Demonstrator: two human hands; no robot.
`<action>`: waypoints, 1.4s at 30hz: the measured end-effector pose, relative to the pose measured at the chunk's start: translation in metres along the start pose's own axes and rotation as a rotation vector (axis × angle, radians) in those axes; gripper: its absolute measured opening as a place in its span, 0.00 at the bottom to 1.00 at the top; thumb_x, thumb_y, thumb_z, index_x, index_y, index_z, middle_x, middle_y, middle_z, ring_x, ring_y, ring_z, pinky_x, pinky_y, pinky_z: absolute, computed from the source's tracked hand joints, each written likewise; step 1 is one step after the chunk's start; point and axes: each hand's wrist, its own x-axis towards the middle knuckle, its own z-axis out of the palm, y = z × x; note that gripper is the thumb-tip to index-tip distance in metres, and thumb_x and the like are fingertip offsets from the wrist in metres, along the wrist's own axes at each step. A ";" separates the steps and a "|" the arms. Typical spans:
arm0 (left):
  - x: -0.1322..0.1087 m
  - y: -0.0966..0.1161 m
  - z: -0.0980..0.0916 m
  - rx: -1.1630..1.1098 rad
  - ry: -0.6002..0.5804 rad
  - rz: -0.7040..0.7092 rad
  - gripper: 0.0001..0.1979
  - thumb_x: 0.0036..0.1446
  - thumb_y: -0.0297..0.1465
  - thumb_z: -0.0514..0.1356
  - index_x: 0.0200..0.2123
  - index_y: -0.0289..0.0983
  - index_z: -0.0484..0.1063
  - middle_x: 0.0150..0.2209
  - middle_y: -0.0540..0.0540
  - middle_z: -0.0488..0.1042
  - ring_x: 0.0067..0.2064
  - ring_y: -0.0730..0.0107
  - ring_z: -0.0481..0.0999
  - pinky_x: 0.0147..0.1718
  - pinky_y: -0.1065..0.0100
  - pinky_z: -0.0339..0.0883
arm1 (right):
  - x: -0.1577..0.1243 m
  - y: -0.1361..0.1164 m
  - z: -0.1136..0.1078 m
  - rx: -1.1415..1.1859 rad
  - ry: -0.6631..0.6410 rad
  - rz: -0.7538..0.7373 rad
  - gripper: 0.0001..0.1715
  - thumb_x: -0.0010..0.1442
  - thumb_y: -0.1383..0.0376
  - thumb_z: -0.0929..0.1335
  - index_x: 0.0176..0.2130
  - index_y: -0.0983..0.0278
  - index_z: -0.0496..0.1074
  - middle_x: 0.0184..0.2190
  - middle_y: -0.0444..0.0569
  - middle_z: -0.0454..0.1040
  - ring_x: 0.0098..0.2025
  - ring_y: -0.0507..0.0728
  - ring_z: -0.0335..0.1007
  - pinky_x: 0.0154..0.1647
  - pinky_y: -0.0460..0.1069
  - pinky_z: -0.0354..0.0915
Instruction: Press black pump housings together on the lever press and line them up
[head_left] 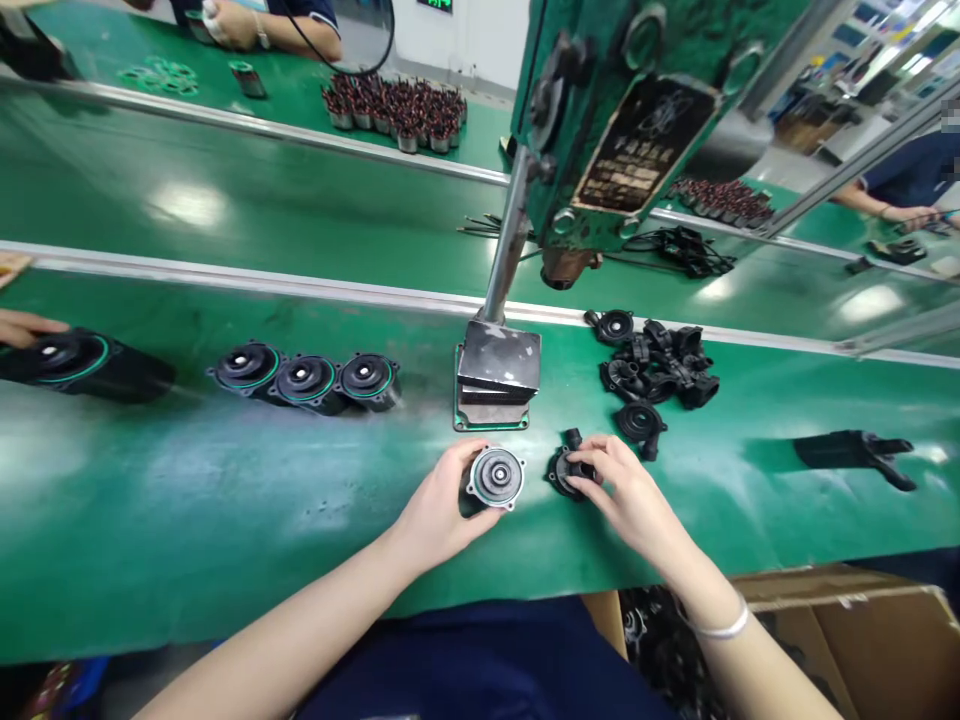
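My left hand (450, 500) is wrapped round a round motor housing (498, 477) with a silvery rim and a disc at its centre, facing up. Just to the right, the fingers of my right hand (611, 480) grip a black pump cover (561, 470) with a short spout pointing away from me. A small gap separates the two parts. Both are in front of the metal block (500, 358) at the foot of the green press (622, 120).
Three black housings with green rings (306, 375) stand left of the press. Black covers (660, 365) are heaped to its right. Another person's hand (26, 328) touches a housing at far left. A black assembly (847, 452) lies far right; a cardboard box (877, 630) sits below the table edge.
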 end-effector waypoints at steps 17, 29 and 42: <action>0.002 0.001 -0.013 0.017 -0.032 0.075 0.35 0.53 0.31 0.66 0.61 0.41 0.54 0.57 0.39 0.69 0.59 0.54 0.70 0.57 0.52 0.68 | 0.046 -0.104 -0.012 0.101 0.234 -0.176 0.14 0.53 0.62 0.71 0.35 0.68 0.65 0.42 0.41 0.74 0.43 0.39 0.72 0.44 0.35 0.68; 0.001 -0.003 -0.013 0.010 -0.025 0.108 0.35 0.53 0.31 0.66 0.61 0.38 0.53 0.58 0.36 0.68 0.59 0.53 0.69 0.57 0.51 0.68 | 0.051 -0.108 -0.003 -0.040 0.227 -0.280 0.17 0.53 0.61 0.71 0.36 0.69 0.64 0.43 0.46 0.73 0.45 0.42 0.72 0.45 0.37 0.68; 0.001 -0.003 -0.015 -0.012 -0.039 0.093 0.35 0.54 0.31 0.65 0.61 0.40 0.53 0.57 0.37 0.69 0.58 0.53 0.70 0.56 0.51 0.69 | 0.048 -0.107 0.001 -0.063 0.230 -0.273 0.17 0.52 0.61 0.71 0.37 0.69 0.65 0.43 0.46 0.74 0.45 0.42 0.72 0.45 0.37 0.68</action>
